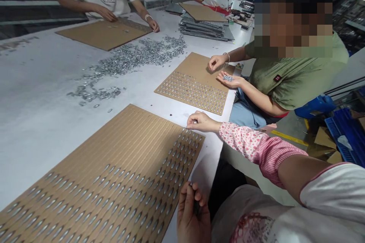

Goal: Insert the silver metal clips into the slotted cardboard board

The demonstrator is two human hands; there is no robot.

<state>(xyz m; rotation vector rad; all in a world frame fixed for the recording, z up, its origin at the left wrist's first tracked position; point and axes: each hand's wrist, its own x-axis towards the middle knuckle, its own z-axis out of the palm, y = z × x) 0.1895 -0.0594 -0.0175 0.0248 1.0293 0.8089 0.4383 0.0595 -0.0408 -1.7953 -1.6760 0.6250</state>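
A brown ridged board [114, 136] lies on the table in front of me, with rows of small shiny metal pieces [130, 175] along its near and right parts. My right hand [202, 121], below a pink patterned sleeve, is at the board's upper right corner. Its thumb and fingertips pinch together on a small metal piece, beside the end of a row. My left hand [194, 212] is curled beside the board's right edge, palm up, around dark grey metal pieces that its fingers largely hide.
Loose metal pieces [122, 59] lie heaped mid-table beyond my board. A person in green holds pieces over a second board [191, 64] at the right. Another person in white works at a third board [94, 35]. Stacked grey sheets [202, 30] stand at the back.
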